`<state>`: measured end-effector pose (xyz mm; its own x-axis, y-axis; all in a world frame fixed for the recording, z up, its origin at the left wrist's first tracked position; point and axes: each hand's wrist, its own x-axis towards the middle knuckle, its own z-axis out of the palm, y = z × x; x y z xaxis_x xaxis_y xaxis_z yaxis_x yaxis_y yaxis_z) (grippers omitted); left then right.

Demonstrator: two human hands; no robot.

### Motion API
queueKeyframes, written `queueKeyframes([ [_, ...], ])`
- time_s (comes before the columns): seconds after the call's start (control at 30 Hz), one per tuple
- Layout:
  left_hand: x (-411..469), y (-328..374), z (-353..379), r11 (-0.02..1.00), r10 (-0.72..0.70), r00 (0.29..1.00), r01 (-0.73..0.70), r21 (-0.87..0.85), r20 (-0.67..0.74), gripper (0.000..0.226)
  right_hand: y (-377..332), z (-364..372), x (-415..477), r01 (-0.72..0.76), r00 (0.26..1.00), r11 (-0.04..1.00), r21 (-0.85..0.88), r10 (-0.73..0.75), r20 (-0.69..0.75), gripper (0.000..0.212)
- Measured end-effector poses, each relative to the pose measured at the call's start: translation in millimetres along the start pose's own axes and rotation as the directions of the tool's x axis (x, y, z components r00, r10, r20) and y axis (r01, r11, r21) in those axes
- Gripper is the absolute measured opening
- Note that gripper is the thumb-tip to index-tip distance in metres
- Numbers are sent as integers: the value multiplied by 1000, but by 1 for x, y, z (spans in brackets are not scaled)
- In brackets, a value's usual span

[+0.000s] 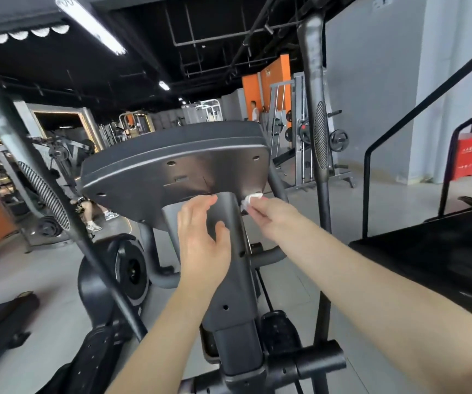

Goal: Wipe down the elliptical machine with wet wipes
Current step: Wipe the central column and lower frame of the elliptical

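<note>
- The right hand (264, 214) pinches a bunched wet wipe (253, 198) against the back of the console (172, 155), at its lower right corner just beside the column (236, 280), apparently to scrub that seam of the elliptical machine (132, 268).
- The left hand (200, 243) lies flat on the column with its fingers nearly straight, likely bracing it. Both forearms reach forward and up.

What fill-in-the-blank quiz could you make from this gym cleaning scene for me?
1. The right hand pinches a white ____ against the back of the console.
2. The other hand, on the person's ____ side, rests on the post under the console.
3. The box on the floor by the wall is coloured ____.
Missing words: wipe; left; red.
</note>
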<state>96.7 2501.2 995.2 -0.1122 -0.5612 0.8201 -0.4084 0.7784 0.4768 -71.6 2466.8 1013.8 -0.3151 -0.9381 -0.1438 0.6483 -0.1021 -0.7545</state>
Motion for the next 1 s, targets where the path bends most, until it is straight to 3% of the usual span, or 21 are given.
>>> queueKeyframes([
  [0.1,-2,-4,-4,1000,-2,999,3,16,-35,44,-15,8,-35,18,998,997,69,-22,53,14],
  [0.17,-5,-7,-8,1000,12,998,-10,26,-65,41,-17,11,-56,57,993,998,-11,-55,103,15],
  [0.27,-10,-16,-18,999,14,996,-11,33,-92,40,-10,15,-82,307,952,933,-186,-302,58,31],
  [0.37,-14,-27,-26,998,-59,992,60,3,-108,45,6,17,-86,540,814,728,-422,-580,40,26],
  [0.53,-17,-41,-36,991,-110,988,102,-82,-108,54,39,30,-75,693,631,498,-522,-769,103,13],
  [0.63,-19,-52,-44,990,-101,991,90,-113,-93,53,64,36,-64,728,428,216,-650,-885,185,14],
  [0.8,-20,-75,-64,966,-169,986,164,-201,-11,52,92,43,-50,665,260,-6,-747,-936,239,24],
  [0.87,-19,-83,-70,951,-178,984,179,-254,28,52,106,53,-45,668,167,-143,-731,-928,334,24],
  [1.0,-11,-91,-81,910,-220,970,243,-335,105,49,135,84,-43,692,133,-284,-664,-854,503,21],
])
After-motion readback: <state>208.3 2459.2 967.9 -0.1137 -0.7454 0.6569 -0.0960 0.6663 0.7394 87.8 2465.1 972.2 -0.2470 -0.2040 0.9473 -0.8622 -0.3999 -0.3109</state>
